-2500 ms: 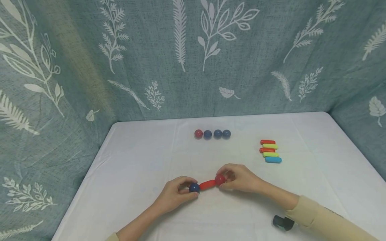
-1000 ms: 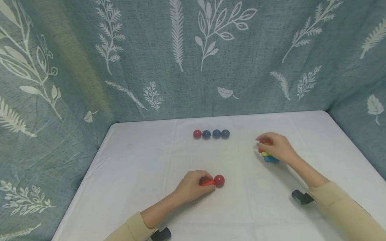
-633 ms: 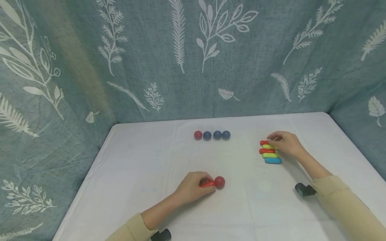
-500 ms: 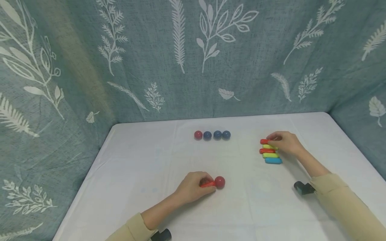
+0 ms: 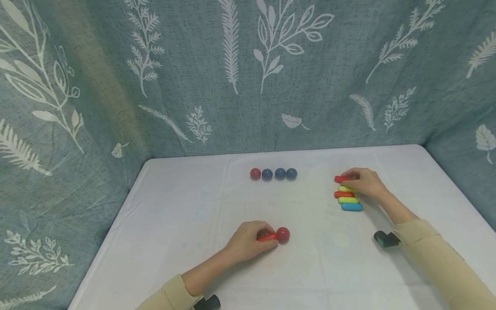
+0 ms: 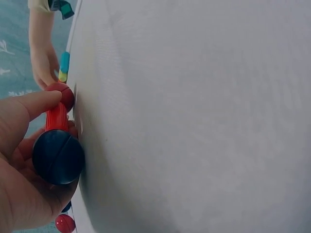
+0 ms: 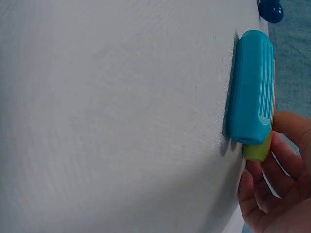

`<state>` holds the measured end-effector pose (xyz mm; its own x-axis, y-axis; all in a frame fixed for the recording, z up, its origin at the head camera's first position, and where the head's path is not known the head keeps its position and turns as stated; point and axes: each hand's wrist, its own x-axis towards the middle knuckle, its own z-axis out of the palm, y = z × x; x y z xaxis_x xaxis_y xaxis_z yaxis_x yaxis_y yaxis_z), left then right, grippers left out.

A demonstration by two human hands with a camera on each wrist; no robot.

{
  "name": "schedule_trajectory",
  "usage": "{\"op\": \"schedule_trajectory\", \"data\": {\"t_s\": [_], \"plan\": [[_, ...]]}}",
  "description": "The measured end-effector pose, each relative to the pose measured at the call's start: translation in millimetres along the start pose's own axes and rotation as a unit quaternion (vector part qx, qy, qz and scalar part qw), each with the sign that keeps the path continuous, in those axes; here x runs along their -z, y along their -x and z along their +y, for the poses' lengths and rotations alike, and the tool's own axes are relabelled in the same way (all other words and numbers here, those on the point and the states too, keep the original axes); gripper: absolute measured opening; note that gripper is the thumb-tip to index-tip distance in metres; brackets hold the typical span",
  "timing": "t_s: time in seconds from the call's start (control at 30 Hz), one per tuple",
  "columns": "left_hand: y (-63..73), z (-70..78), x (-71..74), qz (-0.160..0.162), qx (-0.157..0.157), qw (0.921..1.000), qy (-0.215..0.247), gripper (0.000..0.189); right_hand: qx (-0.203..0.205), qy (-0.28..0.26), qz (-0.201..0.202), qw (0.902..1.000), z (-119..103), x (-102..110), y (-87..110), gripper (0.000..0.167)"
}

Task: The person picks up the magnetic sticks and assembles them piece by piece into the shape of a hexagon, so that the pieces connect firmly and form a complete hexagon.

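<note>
My left hand [image 5: 248,241] grips a red rod [image 5: 267,237] near the middle of the table, with a red ball [image 5: 283,235] at its right end. In the left wrist view a dark blue ball [image 6: 58,156] sits at the rod's other end, cupped by the palm; the head view hides it. At the far right my right hand [image 5: 366,183] pinches another red rod [image 5: 339,179], whose right part is under the fingers. Just in front lie a yellow-green rod [image 5: 346,188], a red one [image 5: 343,194], another yellow-green one [image 5: 348,200] and a light blue rod [image 7: 251,87].
A red ball [image 5: 255,174] and several dark blue balls [image 5: 280,174] stand in a row toward the back of the white-covered table [image 5: 186,193]. Patterned green-grey cloth [image 5: 248,116] hangs behind and at the sides. Dark wrist cameras [image 5: 385,239] stick out from both sleeves.
My right hand has left the joined red ball for the rods and shifted the rearmost red rod slightly back, away from the others. My left hand has slid right, from blue ball to rod.
</note>
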<state>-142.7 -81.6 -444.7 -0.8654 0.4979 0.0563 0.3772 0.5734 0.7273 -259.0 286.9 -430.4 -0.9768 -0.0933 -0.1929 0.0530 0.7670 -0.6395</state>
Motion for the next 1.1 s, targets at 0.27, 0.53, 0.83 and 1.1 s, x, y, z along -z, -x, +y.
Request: {"op": "schedule_trajectory", "data": {"t_s": [0.27,0.53,0.83,1.1], "plan": [[0.5,0.1,-0.3,0.001,-0.004,1.0,-0.002,0.016,0.027,-0.004,0.017,0.9995,-8.7,-5.0,5.0,0.042],[1.2,0.6,-0.3,0.003,-0.001,1.0,-0.001,0.016,0.07,-0.02,0.021,0.9971,-22.8,-14.0,15.8,0.037],[0.6,0.2,-1.0,0.005,-0.001,1.0,-0.002,0.016,0.114,-0.046,0.006,0.9923,-40.3,-33.7,27.7,0.031],[0.8,-1.7,-2.6,0.004,0.006,1.0,-0.003,0.016,0.162,-0.063,-0.034,0.9841,-60.7,-55.5,47.0,0.023]]}}
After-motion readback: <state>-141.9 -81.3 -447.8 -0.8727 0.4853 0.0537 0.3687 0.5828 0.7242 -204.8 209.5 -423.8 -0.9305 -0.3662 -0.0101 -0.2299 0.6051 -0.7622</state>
